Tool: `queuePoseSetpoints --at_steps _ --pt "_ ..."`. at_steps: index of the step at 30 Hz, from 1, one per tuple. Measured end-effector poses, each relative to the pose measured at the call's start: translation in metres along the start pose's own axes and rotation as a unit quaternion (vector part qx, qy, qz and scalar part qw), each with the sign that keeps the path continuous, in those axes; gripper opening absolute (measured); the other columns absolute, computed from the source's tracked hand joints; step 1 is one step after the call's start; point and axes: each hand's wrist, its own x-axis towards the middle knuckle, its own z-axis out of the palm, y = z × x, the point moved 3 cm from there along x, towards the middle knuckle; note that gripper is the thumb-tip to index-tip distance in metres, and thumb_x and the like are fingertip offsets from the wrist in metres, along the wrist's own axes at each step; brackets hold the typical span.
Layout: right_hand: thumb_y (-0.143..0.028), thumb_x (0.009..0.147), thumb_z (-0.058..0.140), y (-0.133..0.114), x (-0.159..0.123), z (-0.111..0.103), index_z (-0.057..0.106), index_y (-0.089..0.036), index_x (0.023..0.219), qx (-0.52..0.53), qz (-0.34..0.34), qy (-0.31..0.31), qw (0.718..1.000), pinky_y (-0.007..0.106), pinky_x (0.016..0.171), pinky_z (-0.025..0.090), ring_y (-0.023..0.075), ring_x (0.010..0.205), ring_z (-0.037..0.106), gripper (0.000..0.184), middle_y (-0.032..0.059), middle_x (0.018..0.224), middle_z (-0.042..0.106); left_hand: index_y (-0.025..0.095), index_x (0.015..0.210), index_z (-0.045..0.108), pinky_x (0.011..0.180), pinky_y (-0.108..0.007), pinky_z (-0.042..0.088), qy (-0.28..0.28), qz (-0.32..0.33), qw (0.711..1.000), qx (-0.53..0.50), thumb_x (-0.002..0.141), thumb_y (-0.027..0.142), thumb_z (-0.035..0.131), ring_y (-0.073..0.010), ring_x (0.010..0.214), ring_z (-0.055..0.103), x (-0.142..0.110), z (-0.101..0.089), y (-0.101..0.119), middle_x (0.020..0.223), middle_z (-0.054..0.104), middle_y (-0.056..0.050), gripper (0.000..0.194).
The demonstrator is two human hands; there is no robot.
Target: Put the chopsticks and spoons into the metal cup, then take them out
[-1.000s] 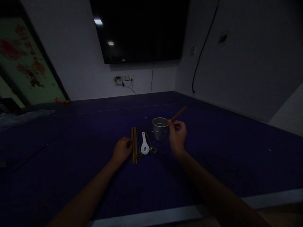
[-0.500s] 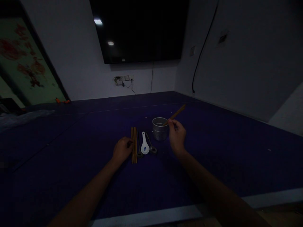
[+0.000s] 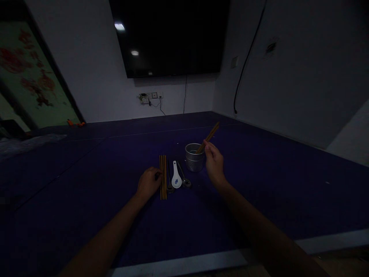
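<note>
While the right hand [image 3: 215, 161] pinches the slanted chopsticks [image 3: 212, 132] narrowly, lower ends inside the metal cup [image 3: 194, 163] just below and right of centre, easing them more upright should spare the rim a knock; the left hand [image 3: 148, 182] curls at the row of chopsticks [image 3: 165, 188], lower centre, its grip unclear

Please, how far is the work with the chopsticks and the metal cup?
Early, it seems. Done: no utensil stands released in the metal cup, as far as visible. In hand: the right hand holds chopsticks, lower ends inside the cup. Probably left: the row of chopsticks by the left hand, the white spoon and two metal spoons, all lying outside.
</note>
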Motion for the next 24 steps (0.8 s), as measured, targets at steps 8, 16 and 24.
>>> queuePoseSetpoints --at_steps 8,16,24 --pt "-0.052 0.089 0.041 -0.001 0.002 0.002 0.059 -0.027 0.121 -0.009 0.004 -0.031 0.999 0.047 0.107 0.030 0.0227 0.127 0.042 0.044 0.0058 0.134 0.052 0.018 0.086 0.068 0.068 -0.026 0.046 -0.002 -0.003 1.000 0.005 0.076 0.012 0.054 -0.0144 0.074 0.061 0.000 0.000 -0.001 0.080 0.066 -0.003 0.018" --pt "-0.057 0.086 0.044 0.012 0.005 0.006 0.060 -0.026 0.120 0.002 0.007 -0.051 0.999 0.046 0.108 0.028 0.0242 0.129 0.039 0.049 0.0076 0.136 0.049 0.017 0.087 0.068 0.071 -0.026 0.046 -0.001 0.002 1.000 -0.002 0.076 0.011 0.054 -0.0146 0.077 0.061 -0.001 -0.001 0.000 0.084 0.067 -0.005 0.019" --pt "-0.062 0.083 0.044 0.024 0.006 0.006 0.057 -0.021 0.124 0.019 0.030 -0.042 0.998 0.044 0.109 0.027 0.0237 0.129 0.040 0.059 0.0098 0.136 0.050 0.017 0.088 0.068 0.072 -0.025 0.046 -0.013 -0.012 1.000 0.010 0.077 0.012 0.054 -0.0137 0.079 0.062 0.000 0.001 -0.001 0.087 0.067 -0.004 0.019"
